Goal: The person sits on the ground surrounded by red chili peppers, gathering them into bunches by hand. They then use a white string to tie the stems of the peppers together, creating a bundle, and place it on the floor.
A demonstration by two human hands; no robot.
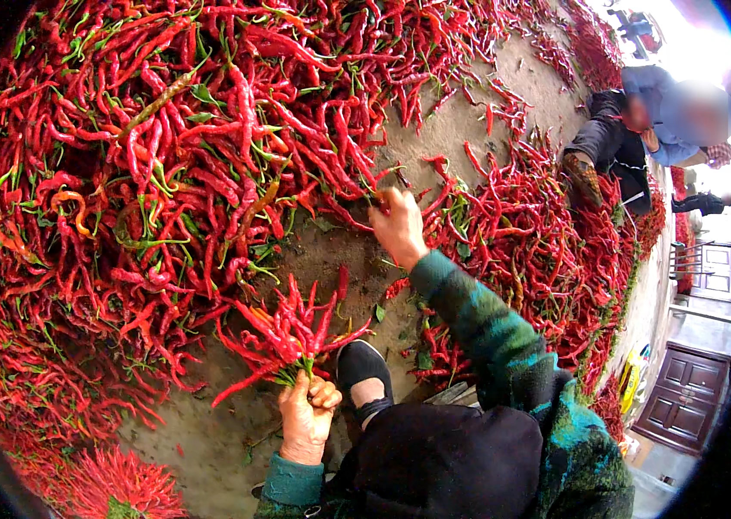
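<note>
My left hand [307, 412] is closed around the green stems of a bunch of red chili peppers [287, 331], whose tips fan out away from my body. My right hand [398, 224] reaches forward to the edge of the large heap of red chili peppers [164, 149]. Its fingers are bent near a stem end; motion blur hides whether they grip a pepper. A few peppers in the heap are orange, green or brownish, with leaves among them.
A second pile of red chilies [521, 227] lies right of my right arm. A round stem-centred bundle of chilies [122, 486] is at the lower left. My black shoe [365, 373] rests on the bare ground [209, 441]. Another person [618, 123] sits at the upper right; a brown door [686, 396] stands beyond.
</note>
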